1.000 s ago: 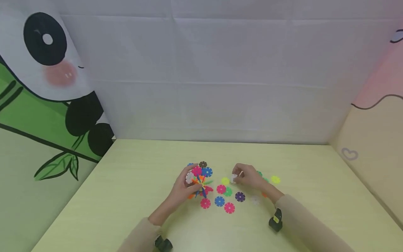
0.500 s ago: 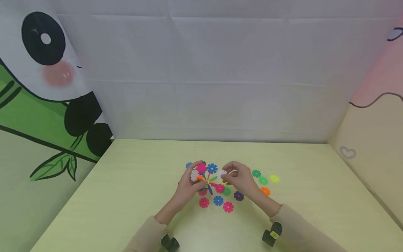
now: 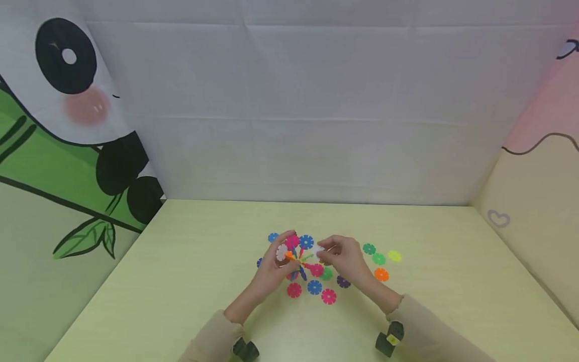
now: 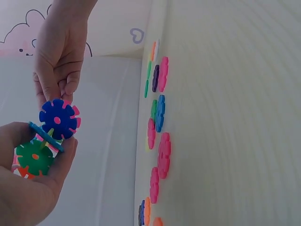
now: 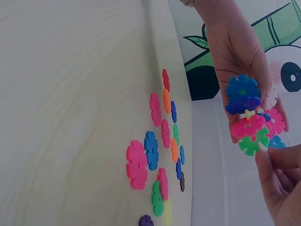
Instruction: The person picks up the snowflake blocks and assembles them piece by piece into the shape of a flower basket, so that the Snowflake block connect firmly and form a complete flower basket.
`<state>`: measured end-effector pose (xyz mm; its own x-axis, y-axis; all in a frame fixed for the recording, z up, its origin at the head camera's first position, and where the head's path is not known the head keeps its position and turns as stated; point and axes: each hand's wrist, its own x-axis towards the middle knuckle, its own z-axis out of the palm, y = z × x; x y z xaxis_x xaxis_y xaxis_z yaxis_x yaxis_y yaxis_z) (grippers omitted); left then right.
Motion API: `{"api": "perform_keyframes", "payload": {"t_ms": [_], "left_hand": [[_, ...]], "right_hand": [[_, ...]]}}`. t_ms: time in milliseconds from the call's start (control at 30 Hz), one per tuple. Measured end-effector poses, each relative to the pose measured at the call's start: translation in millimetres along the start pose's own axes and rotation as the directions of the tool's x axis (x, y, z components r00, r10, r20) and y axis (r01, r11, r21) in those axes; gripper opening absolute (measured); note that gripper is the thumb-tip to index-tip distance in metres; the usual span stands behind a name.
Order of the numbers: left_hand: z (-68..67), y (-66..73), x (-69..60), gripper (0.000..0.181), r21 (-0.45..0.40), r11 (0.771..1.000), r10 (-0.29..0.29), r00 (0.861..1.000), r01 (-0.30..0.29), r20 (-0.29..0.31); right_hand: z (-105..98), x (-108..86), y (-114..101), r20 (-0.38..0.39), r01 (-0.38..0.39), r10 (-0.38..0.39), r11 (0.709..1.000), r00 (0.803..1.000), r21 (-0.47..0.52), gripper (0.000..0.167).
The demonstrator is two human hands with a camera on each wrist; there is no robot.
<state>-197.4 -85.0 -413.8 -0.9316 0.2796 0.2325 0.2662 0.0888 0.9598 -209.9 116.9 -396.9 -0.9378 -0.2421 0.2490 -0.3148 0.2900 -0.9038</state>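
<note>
My left hand (image 3: 270, 275) grips a cluster of interlocking notched plastic discs (image 3: 300, 260) above the table. Blue, green, pink and white discs stick out of it at different angles; a dark blue disc (image 4: 57, 119) and a green disc (image 4: 34, 157) show in the left wrist view. My right hand (image 3: 346, 255) pinches a white disc (image 3: 318, 250) at the cluster's right side. In the right wrist view its fingertips (image 5: 264, 157) are at the edge of a bright green disc (image 5: 254, 142). Most of the white disc is hidden there, so I cannot tell whether it is slotted in.
Loose discs lie flat on the pale table (image 3: 203, 241) below and around the hands, among them a pink disc (image 3: 328, 296) and a blue disc (image 3: 314, 287). Right of the right hand lie an orange disc (image 3: 381, 274), a yellow disc (image 3: 395, 256) and two green ones.
My right hand has carried the white disc leftward to the cluster. The left hand has shifted a little to the right with the cluster. Over the last half second both hands barely move.
</note>
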Motion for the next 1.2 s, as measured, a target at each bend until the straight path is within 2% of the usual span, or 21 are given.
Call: {"api": "perform_keyframes", "payload": {"t_ms": [100,200,267,400,533,633,767,867,1000,1100,1200], "left_hand": [[2.3,-1.3,2.1,0.06,0.012,0.999,0.05,0.998,-0.05,-0.025],[3.7,-1.7,3.3,0.059,0.007,0.998,0.058,0.998,-0.058,-0.035],[3.3,-1.2,3.0,0.06,-0.009,0.999,0.034,0.999,-0.034,-0.019],[-0.3,-0.8,3.3,0.057,-0.035,0.997,-0.07,0.997,0.071,0.036],[-4.8,-1.4,2.5,0.054,-0.03,0.989,-0.143,0.987,0.146,0.072],[-6.8,-2.4,1.4,0.059,0.008,0.988,-0.154,0.984,0.154,0.095],[-7.6,-6.2,0.2,0.06,0.079,0.988,-0.143,0.983,0.134,0.117],[-9.5,-12.0,-0.3,0.056,0.109,0.985,-0.142,0.985,0.131,0.101],[-18.0,-20.1,-1.5,0.055,0.122,0.979,-0.172,0.984,0.165,0.044],[-27.9,-24.1,-3.2,0.058,0.117,0.973,-0.202,0.979,0.201,-0.002],[-37.8,-27.0,-5.3,0.059,0.119,0.967,-0.22,0.975,0.223,-0.039]], "right_hand": [[3,0.2,1,-0.033,-0.001,0.0,1.0,0.999,-0.026,0.017],[4,1.5,2,-0.052,0.005,-0.007,0.999,0.999,-0.037,0.017],[3,1.8,3,-0.065,0.006,-0.007,1.0,0.998,-0.021,0.017],[0,5.4,9,-0.078,0.012,-0.01,1.0,0.997,0.021,0.017],[-2,10.2,17,-0.021,0.067,-0.067,0.997,0.998,0.035,0.017],[0,13.7,21,0.041,0.126,-0.127,0.992,0.991,0.024,0.017],[3,17.9,22,0.092,0.158,-0.157,0.987,0.983,0.004,0.018],[2,21.0,23,0.128,0.164,-0.165,0.986,0.978,0.014,0.02],[-2,26.8,31,0.173,0.152,-0.153,0.988,0.973,0.021,0.023],[-8,33.0,43,0.211,0.134,-0.119,0.989,0.97,-0.059,0.021],[-16,40.1,55,0.267,0.111,-0.06,0.978,0.962,-0.177,0.02]]}}
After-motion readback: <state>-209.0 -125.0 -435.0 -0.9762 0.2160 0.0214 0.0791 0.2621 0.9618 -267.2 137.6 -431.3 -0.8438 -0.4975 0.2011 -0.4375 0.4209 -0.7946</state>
